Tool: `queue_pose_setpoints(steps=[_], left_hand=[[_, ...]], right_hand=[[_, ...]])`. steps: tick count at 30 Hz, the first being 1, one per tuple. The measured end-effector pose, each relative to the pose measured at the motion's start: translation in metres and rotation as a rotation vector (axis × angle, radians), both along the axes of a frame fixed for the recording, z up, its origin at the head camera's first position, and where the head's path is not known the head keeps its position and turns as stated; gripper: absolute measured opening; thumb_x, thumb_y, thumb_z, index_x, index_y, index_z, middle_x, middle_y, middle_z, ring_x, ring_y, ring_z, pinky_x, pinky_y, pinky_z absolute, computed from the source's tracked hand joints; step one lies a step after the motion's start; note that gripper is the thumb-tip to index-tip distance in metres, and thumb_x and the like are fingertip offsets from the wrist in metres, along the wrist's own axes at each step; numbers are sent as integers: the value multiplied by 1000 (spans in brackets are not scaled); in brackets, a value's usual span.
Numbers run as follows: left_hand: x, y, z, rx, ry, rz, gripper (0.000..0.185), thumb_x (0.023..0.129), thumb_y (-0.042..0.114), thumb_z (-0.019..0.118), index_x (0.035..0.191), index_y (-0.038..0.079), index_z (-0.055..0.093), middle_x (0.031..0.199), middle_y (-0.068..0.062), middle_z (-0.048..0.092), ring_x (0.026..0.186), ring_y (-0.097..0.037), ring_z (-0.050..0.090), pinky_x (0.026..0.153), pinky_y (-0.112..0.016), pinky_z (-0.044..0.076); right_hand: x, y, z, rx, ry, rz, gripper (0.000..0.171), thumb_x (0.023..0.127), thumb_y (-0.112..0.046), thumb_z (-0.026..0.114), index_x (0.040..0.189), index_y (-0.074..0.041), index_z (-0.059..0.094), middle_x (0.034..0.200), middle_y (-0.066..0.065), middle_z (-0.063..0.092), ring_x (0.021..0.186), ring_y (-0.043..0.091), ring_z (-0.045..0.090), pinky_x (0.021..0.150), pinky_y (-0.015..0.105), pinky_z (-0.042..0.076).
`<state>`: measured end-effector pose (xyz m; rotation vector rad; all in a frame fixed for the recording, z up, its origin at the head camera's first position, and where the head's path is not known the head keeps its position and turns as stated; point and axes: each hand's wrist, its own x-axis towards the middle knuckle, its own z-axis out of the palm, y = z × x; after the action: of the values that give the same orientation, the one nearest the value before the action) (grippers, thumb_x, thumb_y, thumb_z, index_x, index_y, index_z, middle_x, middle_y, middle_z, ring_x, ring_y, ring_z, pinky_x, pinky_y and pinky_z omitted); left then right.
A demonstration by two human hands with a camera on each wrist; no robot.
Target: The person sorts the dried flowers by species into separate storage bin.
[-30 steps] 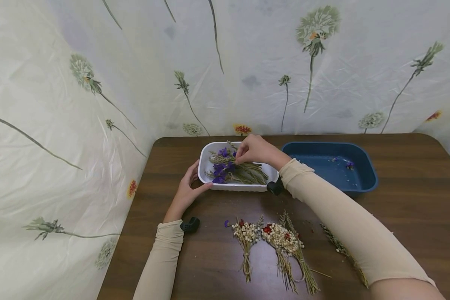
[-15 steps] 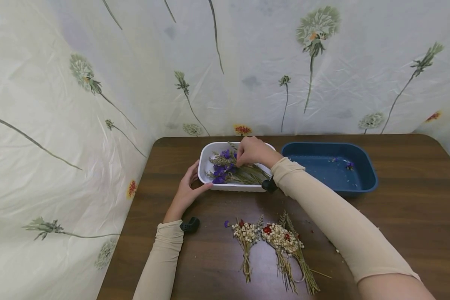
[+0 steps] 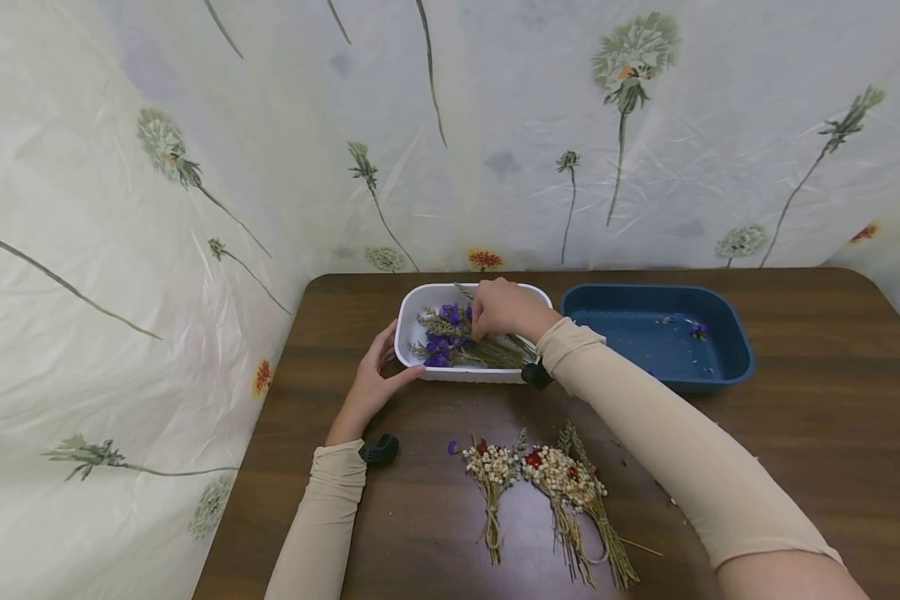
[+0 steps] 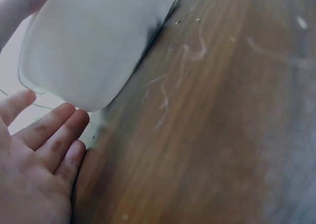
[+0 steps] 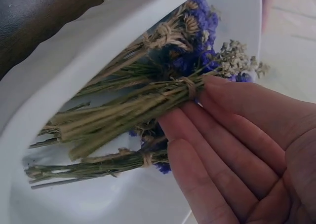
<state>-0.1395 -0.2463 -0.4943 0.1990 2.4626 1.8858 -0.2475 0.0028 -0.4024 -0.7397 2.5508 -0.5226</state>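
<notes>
A white tray (image 3: 408,304) at the back of the brown table holds tied bundles of dried purple flowers (image 3: 446,337). My right hand (image 3: 498,307) reaches into it from the right. In the right wrist view its straight fingers (image 5: 232,115) rest on one bundle (image 5: 148,100) near the twine tie; the thumb is hidden. My left hand (image 3: 375,375) lies at the tray's near left corner. In the left wrist view its relaxed fingers (image 4: 54,140) sit beside the tray (image 4: 98,41), with the thumb against its wall.
A blue tray (image 3: 735,354) with a few purple scraps stands right of the white one. Two tied bundles of white and red dried flowers (image 3: 491,475) (image 3: 566,479) lie on the table (image 3: 817,433) in front. Flower-printed plastic sheeting (image 3: 195,250) walls the left and back.
My right hand has slid a little left and down onto the purple bundles, and its forearm now covers the loose sprig on the right. The left hand has stayed put.
</notes>
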Motion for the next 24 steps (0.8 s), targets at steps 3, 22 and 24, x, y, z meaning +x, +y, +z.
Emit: queue_pose_setpoints(steps=[3, 22, 24], left_hand=[[1, 0, 2, -7, 4, -5, 90, 90, 10, 80, 164, 10, 28, 155, -25, 48, 144, -40, 47, 122, -55, 35], [3, 0, 2, 126, 6, 21, 86, 91, 4, 77, 162, 4, 28, 159, -25, 43, 148, -40, 42, 125, -55, 31], [5, -1, 3, 144, 15, 40, 84, 92, 3, 76, 162, 5, 30, 159, -24, 44, 148, -40, 42, 124, -56, 31]], right_hand=[[0, 3, -1, -11, -8, 15, 11, 90, -13, 76, 83, -9, 82, 82, 9, 79, 77, 28, 75, 68, 34, 59], [7, 111, -4, -359, 19, -88, 29, 97, -25, 74, 122, -9, 75, 119, 11, 77, 109, 28, 74, 92, 47, 60], [12, 130, -2, -377, 47, -130, 32, 97, -28, 74, 125, -11, 74, 122, 11, 76, 112, 28, 73, 94, 49, 59]])
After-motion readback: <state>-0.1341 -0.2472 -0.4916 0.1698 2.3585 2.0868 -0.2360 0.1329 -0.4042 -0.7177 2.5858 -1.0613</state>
